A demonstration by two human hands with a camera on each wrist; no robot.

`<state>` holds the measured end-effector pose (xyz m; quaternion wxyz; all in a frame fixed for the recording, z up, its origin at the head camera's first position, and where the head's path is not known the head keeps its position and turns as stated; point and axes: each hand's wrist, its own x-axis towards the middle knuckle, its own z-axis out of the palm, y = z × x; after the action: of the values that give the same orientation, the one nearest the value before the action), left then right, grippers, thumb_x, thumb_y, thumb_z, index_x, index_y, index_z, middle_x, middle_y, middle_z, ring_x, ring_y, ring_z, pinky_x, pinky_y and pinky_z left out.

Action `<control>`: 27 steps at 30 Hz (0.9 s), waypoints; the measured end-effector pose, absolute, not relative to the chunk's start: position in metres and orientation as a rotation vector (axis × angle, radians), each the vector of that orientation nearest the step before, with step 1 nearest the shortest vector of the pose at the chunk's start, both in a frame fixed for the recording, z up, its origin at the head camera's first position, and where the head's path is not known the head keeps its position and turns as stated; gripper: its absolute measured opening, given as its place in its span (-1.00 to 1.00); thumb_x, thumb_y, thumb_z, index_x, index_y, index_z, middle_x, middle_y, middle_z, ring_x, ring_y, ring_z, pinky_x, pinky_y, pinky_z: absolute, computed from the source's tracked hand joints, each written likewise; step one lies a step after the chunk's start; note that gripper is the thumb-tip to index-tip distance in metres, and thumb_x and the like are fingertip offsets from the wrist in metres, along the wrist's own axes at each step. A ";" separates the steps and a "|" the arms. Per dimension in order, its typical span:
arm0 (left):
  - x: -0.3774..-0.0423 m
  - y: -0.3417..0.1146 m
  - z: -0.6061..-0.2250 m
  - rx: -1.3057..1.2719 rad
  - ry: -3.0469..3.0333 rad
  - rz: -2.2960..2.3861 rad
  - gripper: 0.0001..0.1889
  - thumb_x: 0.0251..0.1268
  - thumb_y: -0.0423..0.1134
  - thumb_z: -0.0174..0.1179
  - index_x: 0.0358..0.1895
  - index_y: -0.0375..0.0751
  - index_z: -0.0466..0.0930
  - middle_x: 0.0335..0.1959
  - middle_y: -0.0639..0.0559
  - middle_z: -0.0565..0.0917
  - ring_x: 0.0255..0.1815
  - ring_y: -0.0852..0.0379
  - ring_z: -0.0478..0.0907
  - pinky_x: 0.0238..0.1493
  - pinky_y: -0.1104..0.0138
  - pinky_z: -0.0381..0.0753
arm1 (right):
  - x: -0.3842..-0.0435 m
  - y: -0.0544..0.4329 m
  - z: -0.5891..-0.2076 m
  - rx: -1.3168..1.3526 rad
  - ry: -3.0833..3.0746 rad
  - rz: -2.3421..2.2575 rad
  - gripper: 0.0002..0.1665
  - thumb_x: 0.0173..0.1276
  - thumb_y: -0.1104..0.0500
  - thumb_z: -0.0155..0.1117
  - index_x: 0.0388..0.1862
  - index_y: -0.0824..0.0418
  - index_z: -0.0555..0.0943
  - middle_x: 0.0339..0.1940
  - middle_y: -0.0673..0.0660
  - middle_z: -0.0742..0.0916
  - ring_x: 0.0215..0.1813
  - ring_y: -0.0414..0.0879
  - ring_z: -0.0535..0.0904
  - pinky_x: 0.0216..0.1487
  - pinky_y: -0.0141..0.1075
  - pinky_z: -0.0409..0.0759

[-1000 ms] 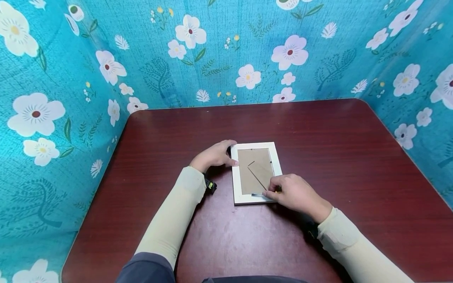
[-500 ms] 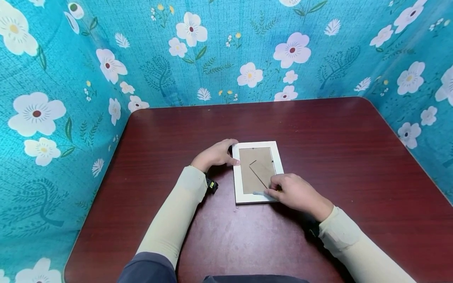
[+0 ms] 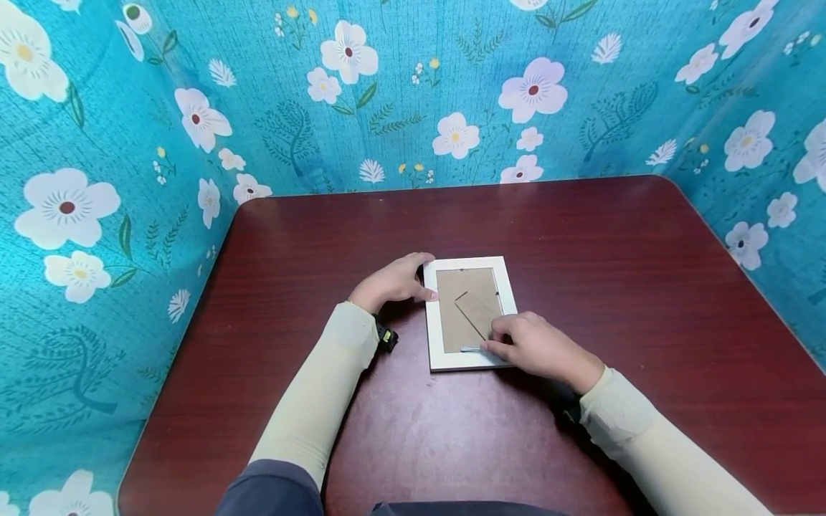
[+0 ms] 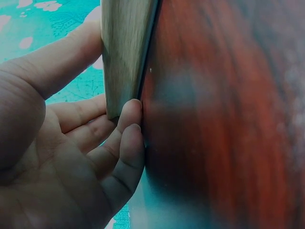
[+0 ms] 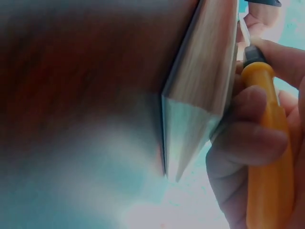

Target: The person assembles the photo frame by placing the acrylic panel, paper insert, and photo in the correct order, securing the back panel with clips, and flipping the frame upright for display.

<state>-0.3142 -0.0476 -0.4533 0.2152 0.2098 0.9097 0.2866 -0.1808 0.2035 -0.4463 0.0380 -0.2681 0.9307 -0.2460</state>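
A white picture frame (image 3: 435, 337) lies face down on the table, its brown backing board (image 3: 464, 322) showing. A thin dark L-shaped line (image 3: 471, 320) runs across that board. At the left side, my left hand (image 3: 395, 283) holds the frame, thumb on the rim and fingers around the far corner; the left wrist view shows the fingertips (image 4: 131, 114) at its wooden side. My right hand (image 3: 535, 347) grips a screwdriver by its orange-yellow handle (image 5: 269, 181). The metal blade (image 3: 471, 349) lies flat along the board's near edge, its handle mostly hidden by the fingers in the head view.
Small dark tabs (image 3: 497, 293) sit along the frame's inner edge. The dark red table (image 3: 310, 244) extends around the frame, with a blue flowered curtain (image 3: 387, 93) behind and at both sides.
My right hand and the screwdriver blade have shifted very slightly away from me along the board's near edge. The left hand stays put on the frame.
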 end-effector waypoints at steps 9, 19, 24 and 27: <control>-0.314 -0.045 -0.451 0.585 2.514 0.781 -0.14 0.12 -0.13 0.45 0.48 -0.15 0.19 0.35 -0.07 0.32 0.03 0.06 0.38 0.24 0.26 0.29 | -0.183 0.205 -0.445 -0.796 2.841 -0.742 -0.55 0.28 0.04 0.39 -0.71 -0.08 0.37 -0.75 -0.24 0.35 -0.61 -0.32 0.30 -0.52 -0.34 0.32; -0.315 -0.046 -0.450 0.581 2.525 0.776 -0.15 0.12 -0.13 0.45 0.47 -0.15 0.21 0.39 -0.08 0.31 0.16 0.07 0.30 0.32 0.23 0.23 | -0.186 0.202 -0.442 -0.814 2.840 -0.721 -0.51 0.29 0.05 0.37 -0.74 -0.07 0.34 -0.77 -0.25 0.33 -0.64 -0.32 0.28 -0.55 -0.34 0.30; -0.314 -0.046 -0.450 0.591 2.533 0.762 -0.15 0.13 -0.13 0.45 0.47 -0.17 0.20 0.35 -0.08 0.33 0.13 0.06 0.32 0.29 0.25 0.25 | -0.186 0.201 -0.443 -0.821 2.848 -0.705 -0.51 0.30 0.05 0.36 -0.74 -0.07 0.33 -0.76 -0.24 0.33 -0.64 -0.32 0.28 -0.55 -0.34 0.30; -0.313 -0.046 -0.449 0.592 2.530 0.763 -0.15 0.13 -0.13 0.44 0.47 -0.18 0.20 0.33 -0.08 0.34 0.09 0.05 0.34 0.25 0.25 0.28 | -0.185 0.201 -0.443 -0.822 2.848 -0.708 -0.51 0.30 0.05 0.36 -0.74 -0.07 0.33 -0.77 -0.24 0.32 -0.64 -0.32 0.27 -0.55 -0.34 0.30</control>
<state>-0.3132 -0.0463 -0.4495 0.2149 0.2136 0.9124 0.2751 -0.1852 0.2013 -0.4427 0.0469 -0.2693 0.9335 -0.2322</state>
